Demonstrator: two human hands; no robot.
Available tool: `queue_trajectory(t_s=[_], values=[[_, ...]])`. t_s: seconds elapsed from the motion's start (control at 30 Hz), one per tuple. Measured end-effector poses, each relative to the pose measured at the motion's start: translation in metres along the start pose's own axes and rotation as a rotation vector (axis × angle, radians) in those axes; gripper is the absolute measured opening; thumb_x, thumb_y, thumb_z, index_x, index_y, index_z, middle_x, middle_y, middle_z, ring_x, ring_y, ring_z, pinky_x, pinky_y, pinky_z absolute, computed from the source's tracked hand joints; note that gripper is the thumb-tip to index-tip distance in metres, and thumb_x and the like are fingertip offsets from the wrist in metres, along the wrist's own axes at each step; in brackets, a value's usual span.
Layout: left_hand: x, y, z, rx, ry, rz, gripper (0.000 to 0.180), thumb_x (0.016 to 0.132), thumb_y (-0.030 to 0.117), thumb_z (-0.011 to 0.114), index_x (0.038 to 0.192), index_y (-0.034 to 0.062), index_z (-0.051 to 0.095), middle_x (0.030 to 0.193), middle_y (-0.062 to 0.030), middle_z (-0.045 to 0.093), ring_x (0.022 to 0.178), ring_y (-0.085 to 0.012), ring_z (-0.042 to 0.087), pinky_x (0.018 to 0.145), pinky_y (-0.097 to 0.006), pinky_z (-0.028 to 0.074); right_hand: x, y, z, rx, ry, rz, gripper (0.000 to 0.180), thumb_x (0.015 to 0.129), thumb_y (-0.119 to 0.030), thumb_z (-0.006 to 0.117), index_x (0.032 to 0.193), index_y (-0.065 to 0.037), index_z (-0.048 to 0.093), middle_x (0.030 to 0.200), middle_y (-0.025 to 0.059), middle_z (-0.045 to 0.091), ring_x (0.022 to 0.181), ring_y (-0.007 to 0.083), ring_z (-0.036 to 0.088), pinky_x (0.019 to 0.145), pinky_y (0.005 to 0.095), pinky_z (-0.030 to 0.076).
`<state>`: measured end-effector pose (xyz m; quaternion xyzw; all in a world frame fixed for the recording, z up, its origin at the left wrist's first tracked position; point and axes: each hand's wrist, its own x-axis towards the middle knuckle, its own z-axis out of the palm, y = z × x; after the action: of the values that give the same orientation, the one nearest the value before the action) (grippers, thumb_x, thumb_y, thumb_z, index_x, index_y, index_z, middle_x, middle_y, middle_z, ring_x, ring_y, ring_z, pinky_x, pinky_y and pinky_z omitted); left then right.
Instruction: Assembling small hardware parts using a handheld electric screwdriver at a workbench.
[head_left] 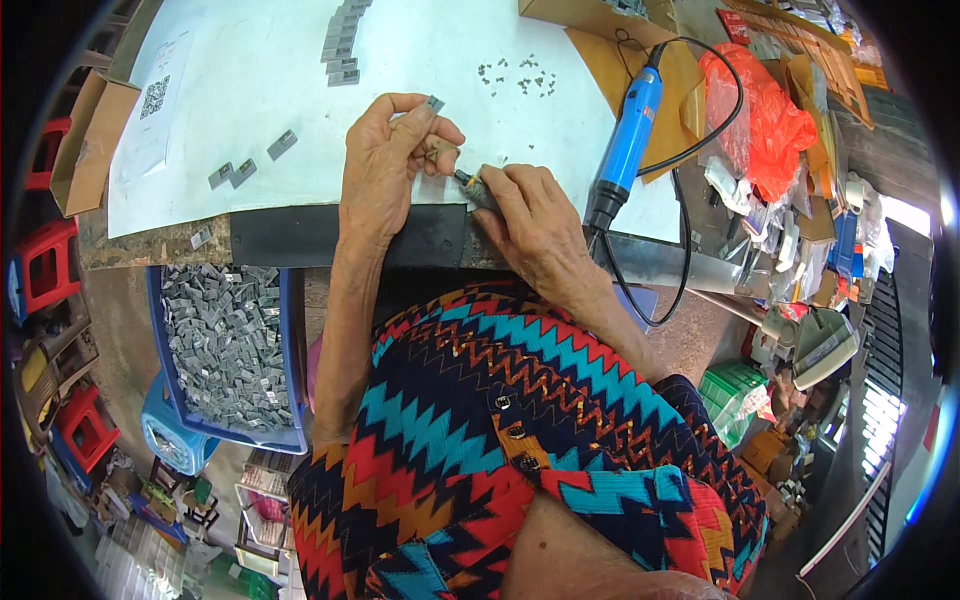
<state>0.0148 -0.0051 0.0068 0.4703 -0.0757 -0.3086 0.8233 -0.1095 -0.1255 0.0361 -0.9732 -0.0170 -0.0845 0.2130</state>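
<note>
Over the white-covered table (260,120), my left hand (385,165) is raised, with a small grey rectangular part (434,103) pinched between thumb and index finger. Its other fingers curl toward the right hand. My right hand (530,215) rests near the table's front edge, fingers closed round a dark, narrow object (478,188) with a yellowish spot; its kind is not clear. That object's tip points at the left fingertips. Like grey parts (283,145) lie to the left, and more form an overlapping row (343,50) farther back. Tiny dark pieces (525,75) are scattered behind the hands.
A blue electric screwdriver (632,125) with a black cable lies at the right. A blue bin (300,350) full of grey parts stands below the table at left. Cardboard boxes (95,145), a red plastic bag (765,120) and clutter flank the table.
</note>
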Motion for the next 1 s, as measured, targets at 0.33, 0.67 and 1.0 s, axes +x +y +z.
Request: queue_trajectory(t_s=[0.33,0.67,1.0], values=[[0.002,-0.008,-0.002,-0.029,0.021,0.03,0.022,0.09,0.017,0.049,0.097,-0.0035,0.046,0.074,-0.0154,0.061,0.054,-0.0119,0.054,0.047,-0.021,0.038,-0.014,0.01,-0.034,0.519,0.066,0.562,0.021,0.083,-0.011,0.055,0.098,0.004,0.055,0.077,0.015,0.056,0.065,0.0212,0.055,0.061,0.0317,0.045],[0.001,-0.008,-0.001,-0.01,0.007,0.003,0.02,0.09,0.016,0.047,0.096,-0.0028,0.046,0.073,-0.0151,0.061,0.054,-0.0119,0.055,0.047,-0.021,0.037,0.007,0.018,-0.016,0.376,0.169,0.469,0.026,0.084,-0.013,0.056,0.102,0.005,0.056,0.09,0.0201,0.06,0.075,0.0257,0.06,0.065,0.0316,0.046],[0.0,-0.008,0.0,0.015,0.003,-0.004,0.019,0.09,0.016,0.046,0.097,-0.0019,0.045,0.074,-0.0151,0.061,0.055,-0.0123,0.055,0.047,-0.022,0.038,0.005,0.025,-0.01,0.402,0.227,0.496,0.026,0.083,-0.012,0.056,0.102,0.006,0.056,0.088,0.0216,0.061,0.076,0.0269,0.06,0.066,0.0326,0.047]])
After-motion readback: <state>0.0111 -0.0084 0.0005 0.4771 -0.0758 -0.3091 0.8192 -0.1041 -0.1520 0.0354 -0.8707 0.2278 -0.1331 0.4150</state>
